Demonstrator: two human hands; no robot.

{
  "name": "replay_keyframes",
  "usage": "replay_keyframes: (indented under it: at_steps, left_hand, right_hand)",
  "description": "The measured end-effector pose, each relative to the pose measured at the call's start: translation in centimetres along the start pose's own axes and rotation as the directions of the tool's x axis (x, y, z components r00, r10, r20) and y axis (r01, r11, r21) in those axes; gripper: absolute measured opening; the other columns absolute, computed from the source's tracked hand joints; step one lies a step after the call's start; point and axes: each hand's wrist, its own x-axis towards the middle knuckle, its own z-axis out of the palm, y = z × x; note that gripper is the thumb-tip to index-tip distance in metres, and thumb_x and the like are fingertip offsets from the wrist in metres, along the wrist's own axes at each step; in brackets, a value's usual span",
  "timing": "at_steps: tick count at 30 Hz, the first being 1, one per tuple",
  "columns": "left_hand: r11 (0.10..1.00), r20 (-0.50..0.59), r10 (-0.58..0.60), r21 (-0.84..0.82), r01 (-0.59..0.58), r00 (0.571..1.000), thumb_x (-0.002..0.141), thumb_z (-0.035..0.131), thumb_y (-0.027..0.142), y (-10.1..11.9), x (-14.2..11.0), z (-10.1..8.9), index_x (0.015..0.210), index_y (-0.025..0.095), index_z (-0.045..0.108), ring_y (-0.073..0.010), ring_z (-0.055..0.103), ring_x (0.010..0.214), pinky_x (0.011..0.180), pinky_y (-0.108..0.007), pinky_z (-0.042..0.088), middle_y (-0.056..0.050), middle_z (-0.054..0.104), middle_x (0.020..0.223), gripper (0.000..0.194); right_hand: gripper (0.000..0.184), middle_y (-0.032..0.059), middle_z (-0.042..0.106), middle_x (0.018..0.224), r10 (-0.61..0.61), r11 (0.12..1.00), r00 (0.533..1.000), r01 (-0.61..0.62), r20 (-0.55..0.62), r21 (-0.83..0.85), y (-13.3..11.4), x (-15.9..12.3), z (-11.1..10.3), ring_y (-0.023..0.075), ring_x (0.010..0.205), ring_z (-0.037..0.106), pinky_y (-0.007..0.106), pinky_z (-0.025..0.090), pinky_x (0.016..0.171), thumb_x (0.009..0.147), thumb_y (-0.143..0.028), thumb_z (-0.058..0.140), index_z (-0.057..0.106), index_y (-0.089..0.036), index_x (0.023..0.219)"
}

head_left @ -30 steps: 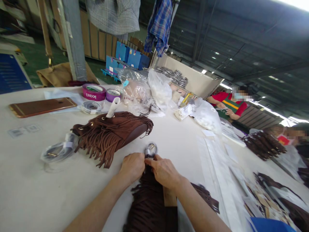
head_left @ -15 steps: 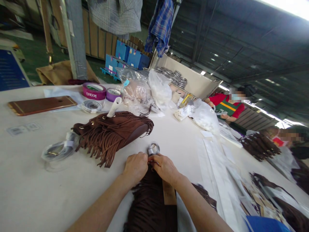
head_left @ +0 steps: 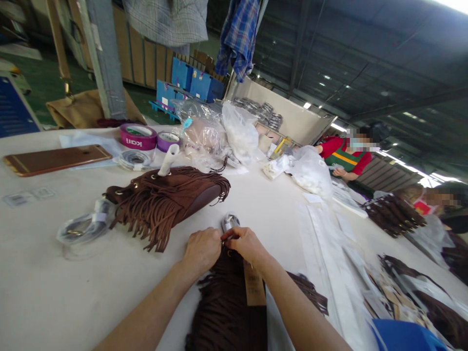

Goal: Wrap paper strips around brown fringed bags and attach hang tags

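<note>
At the top left of the dark fringed bag, lying before the person, the left hand is curled tightly, seemingly gripping the bag's end. Just beyond the bag is a wrapped coil. The right hand pinches its top edge, narrowly; steady left support should help.

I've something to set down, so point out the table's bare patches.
Bare table shows at front left, between the wrapped coil and the left arm. Another patch lies between the far fringed bag and white strips, beyond the right hand. Crowded: back left, with phone, tape rolls and plastic bags.
</note>
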Motion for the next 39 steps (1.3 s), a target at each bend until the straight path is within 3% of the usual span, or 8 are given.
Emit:
replay_keyframes:
  at_steps: [9, 14, 17, 24, 29, 32, 36, 39]
  left_hand:
    - [0.998, -0.046, -0.051, -0.042, 0.049, 0.998, 0.081, 0.031, 0.010, -0.6, -0.1, 0.1, 0.090, 0.011, 0.059, -0.0255, 0.061, 0.084, 0.072, -0.034, 0.043, -0.015, 0.062, 0.085, 0.030]
    - [0.968, -0.034, -0.171, -0.191, 0.161, 0.985, 0.073, 0.040, 0.012, -2.2, 0.4, -0.9, 0.071, 0.014, 0.057, -0.0238, 0.058, 0.074, 0.064, -0.031, 0.038, -0.008, 0.057, 0.067, 0.018]
    - [0.910, -0.019, -0.223, -0.362, 0.201, 0.975, 0.068, 0.043, 0.017, -2.8, 0.8, -1.4, 0.058, 0.017, 0.049, -0.0184, 0.051, 0.062, 0.055, -0.028, 0.031, -0.001, 0.047, 0.055, 0.012]
    - [0.661, -0.040, -0.215, -0.742, 0.115, 0.976, 0.058, 0.043, 0.023, -3.1, 1.0, -0.7, 0.050, 0.019, 0.040, -0.0107, 0.032, 0.047, 0.045, -0.024, 0.021, 0.006, 0.032, 0.045, 0.010]
    - [0.525, -0.034, -0.238, -0.845, 0.099, 0.971, 0.055, 0.045, 0.025, -3.0, 0.9, -0.4, 0.049, 0.019, 0.040, -0.0096, 0.029, 0.042, 0.041, -0.023, 0.019, 0.006, 0.030, 0.041, 0.010]
    - [0.470, -0.034, -0.229, -0.879, 0.080, 0.973, 0.056, 0.047, 0.024, -2.9, 0.9, -0.4, 0.061, 0.017, 0.049, -0.0079, 0.031, 0.041, 0.040, -0.021, 0.022, 0.005, 0.043, 0.050, 0.009]
    - [0.423, -0.007, -0.106, -0.905, 0.039, 0.994, 0.050, 0.048, 0.016, -2.4, 0.9, -0.4, 0.108, 0.020, 0.053, -0.0049, 0.039, 0.041, 0.042, -0.021, 0.031, -0.001, 0.059, 0.095, 0.059]
    - [0.447, 0.013, -0.026, -0.894, 0.023, 1.000, 0.051, 0.050, 0.016, -2.1, 1.0, -0.1, 0.092, 0.016, 0.064, -0.0062, 0.039, 0.042, 0.043, -0.020, 0.031, 0.001, 0.060, 0.076, 0.043]
  right_hand:
    - [0.025, -0.0027, 0.059, 0.070, -0.108, 0.994, 0.994, 0.108, -0.001, 0.032, 0.5, -0.7, 0.2, 0.0128, 0.067, 0.055, 0.022, 0.040, 0.063, 0.068, -0.014, 0.048, 0.064, -0.022, 0.087]
    - [0.026, -0.0015, 0.059, 0.071, -0.163, 0.986, 0.987, 0.163, 0.005, 0.037, 1.3, -1.2, 0.2, 0.0132, 0.068, 0.055, 0.022, 0.041, 0.065, 0.073, -0.013, 0.044, 0.063, -0.020, 0.090]
    - [0.027, 0.0010, 0.060, 0.079, -0.195, 0.981, 0.981, 0.195, -0.021, -0.012, 0.7, -1.8, 0.0, 0.0146, 0.073, 0.056, 0.024, 0.041, 0.071, 0.074, -0.013, 0.046, 0.064, -0.021, 0.093]
    - [0.017, 0.0075, 0.057, 0.094, -0.360, 0.868, 0.917, 0.262, -0.172, -0.421, -1.2, -3.1, 0.9, 0.0205, 0.091, 0.051, 0.032, 0.038, 0.080, 0.080, -0.020, 0.053, 0.065, -0.020, 0.091]
    - [0.012, 0.0057, 0.057, 0.089, -0.248, 0.961, 0.949, 0.215, -0.194, -0.176, -0.8, -1.8, 1.7, 0.0187, 0.089, 0.052, 0.029, 0.040, 0.080, 0.077, -0.013, 0.056, 0.066, -0.018, 0.081]
    - [0.010, 0.0037, 0.057, 0.084, -0.159, 0.987, 0.971, 0.154, -0.179, -0.037, -0.3, -1.1, 1.7, 0.0165, 0.082, 0.054, 0.027, 0.041, 0.074, 0.076, -0.012, 0.058, 0.066, -0.018, 0.077]
    - [0.010, 0.0027, 0.056, 0.082, -0.153, 0.988, 0.973, 0.154, -0.172, -0.007, -0.1, -0.9, 1.7, 0.0139, 0.075, 0.053, 0.025, 0.041, 0.067, 0.076, -0.012, 0.058, 0.066, -0.017, 0.076]
    - [0.010, 0.0025, 0.056, 0.081, -0.154, 0.988, 0.974, 0.157, -0.169, 0.006, -0.1, -1.0, 1.7, 0.0134, 0.073, 0.053, 0.024, 0.041, 0.064, 0.076, -0.011, 0.058, 0.067, -0.017, 0.075]
